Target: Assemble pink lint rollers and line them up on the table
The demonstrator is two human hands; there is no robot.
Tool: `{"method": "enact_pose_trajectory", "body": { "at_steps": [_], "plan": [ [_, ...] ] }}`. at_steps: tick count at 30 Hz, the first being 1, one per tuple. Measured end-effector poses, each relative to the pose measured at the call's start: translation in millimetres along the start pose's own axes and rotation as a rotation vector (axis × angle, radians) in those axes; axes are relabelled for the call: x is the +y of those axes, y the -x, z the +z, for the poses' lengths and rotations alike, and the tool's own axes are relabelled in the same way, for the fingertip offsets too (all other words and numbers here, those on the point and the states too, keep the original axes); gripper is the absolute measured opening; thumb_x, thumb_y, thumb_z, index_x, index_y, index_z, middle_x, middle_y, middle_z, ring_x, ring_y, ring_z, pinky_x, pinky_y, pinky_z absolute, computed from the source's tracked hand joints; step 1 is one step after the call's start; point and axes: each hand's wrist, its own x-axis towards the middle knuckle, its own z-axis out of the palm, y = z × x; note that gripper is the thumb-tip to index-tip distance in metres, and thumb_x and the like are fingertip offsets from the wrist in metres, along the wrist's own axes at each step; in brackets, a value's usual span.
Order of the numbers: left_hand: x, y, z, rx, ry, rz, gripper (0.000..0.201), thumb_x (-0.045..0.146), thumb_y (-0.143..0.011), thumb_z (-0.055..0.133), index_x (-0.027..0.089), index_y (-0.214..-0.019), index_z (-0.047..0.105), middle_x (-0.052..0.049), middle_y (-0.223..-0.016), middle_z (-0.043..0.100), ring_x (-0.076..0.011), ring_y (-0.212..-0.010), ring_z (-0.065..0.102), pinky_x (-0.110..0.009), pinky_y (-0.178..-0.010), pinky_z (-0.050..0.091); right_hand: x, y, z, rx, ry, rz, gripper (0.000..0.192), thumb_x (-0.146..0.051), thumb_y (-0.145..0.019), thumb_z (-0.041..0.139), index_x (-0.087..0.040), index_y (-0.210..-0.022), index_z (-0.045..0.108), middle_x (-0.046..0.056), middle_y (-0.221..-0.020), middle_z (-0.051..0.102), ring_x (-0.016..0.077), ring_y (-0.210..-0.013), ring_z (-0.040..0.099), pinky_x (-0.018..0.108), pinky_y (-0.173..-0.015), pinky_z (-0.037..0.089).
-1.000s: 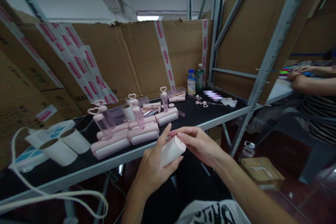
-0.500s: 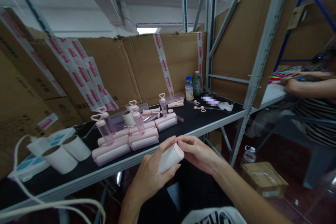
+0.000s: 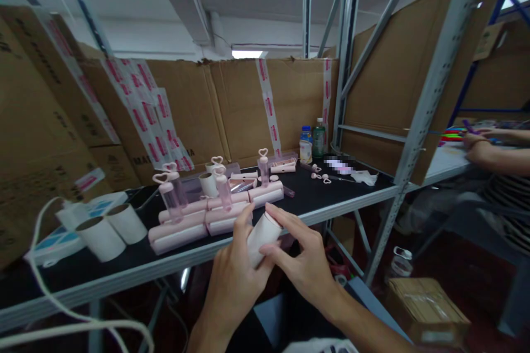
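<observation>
A white roll [image 3: 260, 238] is held in front of the table's front edge, tilted with its upper end away from me. My left hand [image 3: 236, 267] wraps round its side, fingers and thumb closed. The fingers of my right hand [image 3: 308, 259] rest at the roll's upper end, and the thumb presses against its side. On the table just beyond lie several pink cases with white rolls [image 3: 182, 236] in them, set end to end in rows. Clear pink tubes with heart-shaped tops [image 3: 224, 190] stand upright on these cases.
Empty white cardboard tubes [image 3: 100, 238] stand at the left beside a power strip [image 3: 62, 245] and a white cable [image 3: 39, 281]. Two bottles [image 3: 318, 140] and loose heart-topped pieces [image 3: 326, 178] are at the back right. A metal post [image 3: 430, 83] rises right. A co-worker's arm [image 3: 497, 151] shows beyond.
My right hand has shifted from pinching at the roll's pink end to gripping over that end and the side. The roll tips more upright. The view has swung slightly left.
</observation>
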Motion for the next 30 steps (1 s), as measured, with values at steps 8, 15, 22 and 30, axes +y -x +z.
{"method": "enact_pose_trajectory", "body": {
  "at_steps": [8,15,22,30],
  "plan": [
    [16.2,7.4,-5.7,0.034,-0.047,0.075,0.059,0.039,-0.098,0.062,0.029,-0.15,0.036,-0.009,-0.124,0.074,-0.0269,-0.095,0.079,-0.032,-0.07,0.056,-6.5,-4.3,-9.4,-0.031,-0.072,-0.057,0.056,-0.023,-0.084,0.085,-0.037,-0.136,0.07,0.001,-0.137,0.072,0.028,-0.13,0.068,0.044,-0.118,0.049],
    [20.6,3.5,-6.5,-0.043,0.228,0.033,0.05,0.034,-0.096,0.065,0.027,-0.139,0.041,-0.006,-0.11,0.076,-0.0243,-0.098,0.076,-0.033,-0.082,0.058,-7.2,-9.4,-20.1,-0.071,-0.066,-0.154,0.047,-0.023,-0.093,0.076,-0.04,-0.136,0.069,-0.002,-0.135,0.072,0.0254,-0.13,0.068,0.044,-0.119,0.049],
    [28.0,5.3,-16.3,-0.234,0.597,-0.221,0.048,0.052,-0.093,0.068,0.027,-0.123,0.04,0.003,-0.084,0.067,-0.0103,-0.052,0.059,-0.018,-0.045,0.045,-14.1,-12.6,-35.1,-0.14,-0.034,-0.17,0.041,-0.021,-0.099,0.068,-0.038,-0.136,0.07,0.001,-0.13,0.077,0.0236,-0.124,0.071,0.04,-0.112,0.053],
    [2.2,-6.8,-15.1,-0.521,0.875,-0.216,0.051,0.059,-0.09,0.072,0.024,-0.109,0.04,-0.001,-0.085,0.071,-0.0077,-0.045,0.058,-0.013,-0.037,0.043,-2.0,-20.6,-50.5,-0.283,-0.117,-0.023,0.037,-0.033,-0.09,0.082,-0.035,-0.127,0.076,0.005,-0.122,0.079,0.0253,-0.111,0.071,0.038,-0.096,0.055]
  ]
}}
